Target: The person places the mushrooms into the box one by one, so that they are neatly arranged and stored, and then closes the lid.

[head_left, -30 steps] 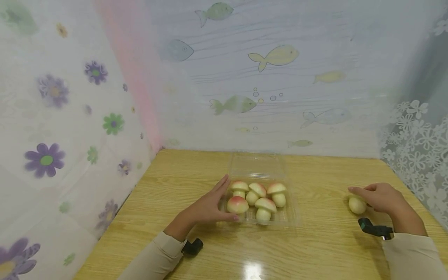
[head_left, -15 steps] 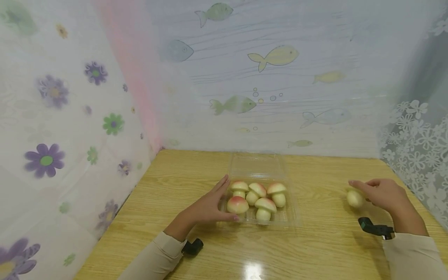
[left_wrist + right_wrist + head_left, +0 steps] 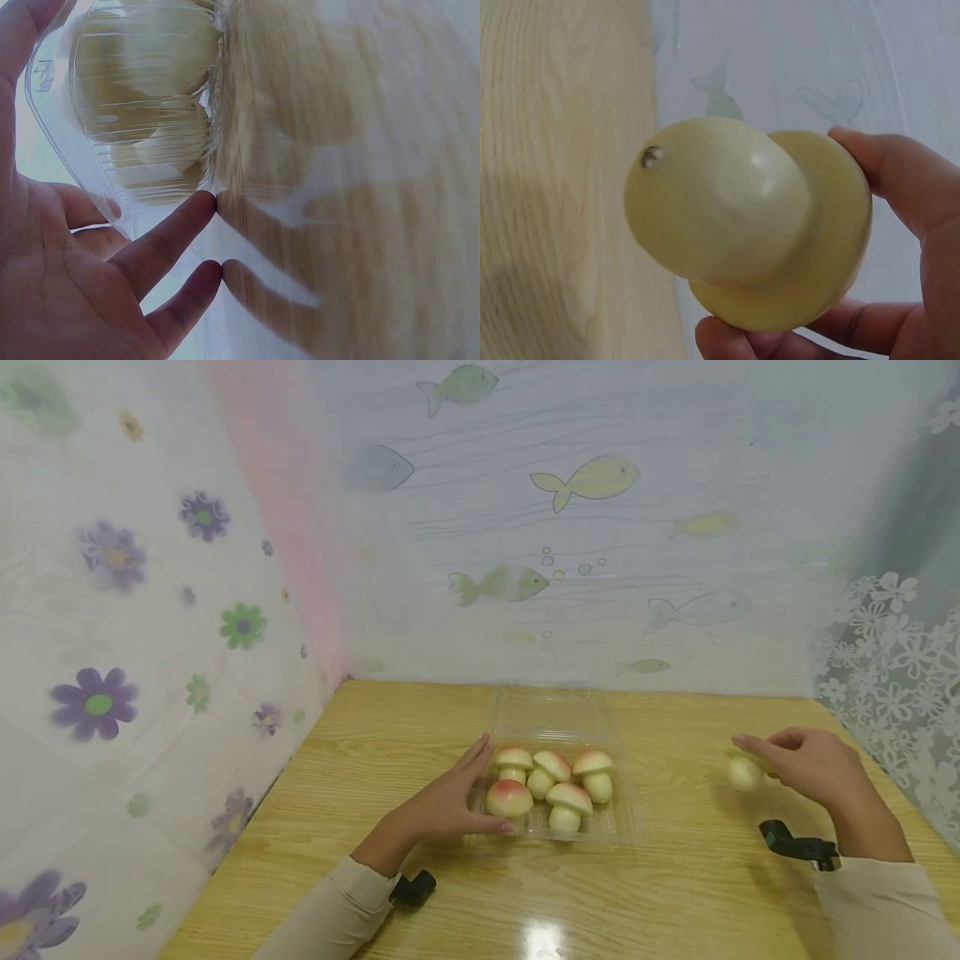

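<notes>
A clear plastic clamshell box [image 3: 618, 825] sits on the table, its lid [image 3: 551, 714] folded back. Several toy mushrooms [image 3: 567, 806], cream with reddish caps, lie in it. My left hand [image 3: 438, 802] rests against the box's left side, fingers stretched and spread, thumb by the front edge. Two fingertips [image 3: 201, 202] touch the tabletop beside the box wall in the left wrist view. To the right, above the table, my right hand [image 3: 821, 768] holds another mushroom [image 3: 720, 199] by its cap, between thumb and fingers, stem pointing away from the palm. Its cap top is hidden.
The wood-grain table [image 3: 675, 893] reaches back to a fish-patterned curtain [image 3: 585, 610]. A flowered curtain [image 3: 150, 718] hangs on the left, and a white-flowered sheer panel [image 3: 892, 652] on the right. Black cameras [image 3: 798, 847] are strapped to both wrists.
My right hand has lifted the mushroom off the table and carried it up and slightly left. The left hand and the box have stayed in place.
</notes>
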Action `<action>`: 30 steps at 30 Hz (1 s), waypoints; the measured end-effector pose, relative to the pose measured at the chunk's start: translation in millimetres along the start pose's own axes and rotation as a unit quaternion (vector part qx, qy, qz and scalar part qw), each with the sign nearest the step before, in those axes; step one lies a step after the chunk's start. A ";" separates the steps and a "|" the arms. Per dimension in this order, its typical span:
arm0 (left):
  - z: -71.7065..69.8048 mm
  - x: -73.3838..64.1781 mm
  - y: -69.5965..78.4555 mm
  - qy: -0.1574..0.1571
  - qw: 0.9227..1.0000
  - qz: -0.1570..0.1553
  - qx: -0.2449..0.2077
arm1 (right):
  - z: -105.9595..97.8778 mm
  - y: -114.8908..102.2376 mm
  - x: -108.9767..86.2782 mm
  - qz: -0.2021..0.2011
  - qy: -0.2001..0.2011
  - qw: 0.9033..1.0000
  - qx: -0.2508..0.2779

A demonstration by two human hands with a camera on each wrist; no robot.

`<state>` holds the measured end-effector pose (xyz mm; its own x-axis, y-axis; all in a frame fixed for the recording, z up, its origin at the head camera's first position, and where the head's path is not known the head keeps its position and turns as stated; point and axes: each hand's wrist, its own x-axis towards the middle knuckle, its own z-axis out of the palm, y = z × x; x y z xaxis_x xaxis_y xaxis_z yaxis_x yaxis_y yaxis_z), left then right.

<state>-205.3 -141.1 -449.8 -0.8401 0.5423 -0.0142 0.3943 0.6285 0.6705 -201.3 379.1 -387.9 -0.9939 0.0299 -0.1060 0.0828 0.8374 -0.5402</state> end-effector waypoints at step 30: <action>0.4 0.7 -1.6 -0.001 1.000 0.002 -0.009 | 20.2 -62.5 -10.4 -0.093 0.056 0.994 -0.003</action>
<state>-206.4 -141.6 -451.1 -0.8376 0.5461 -0.0127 0.3913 0.6161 0.6836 -194.7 315.4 -370.0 -0.9939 -0.0656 0.0890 -0.1034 0.8373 -0.5368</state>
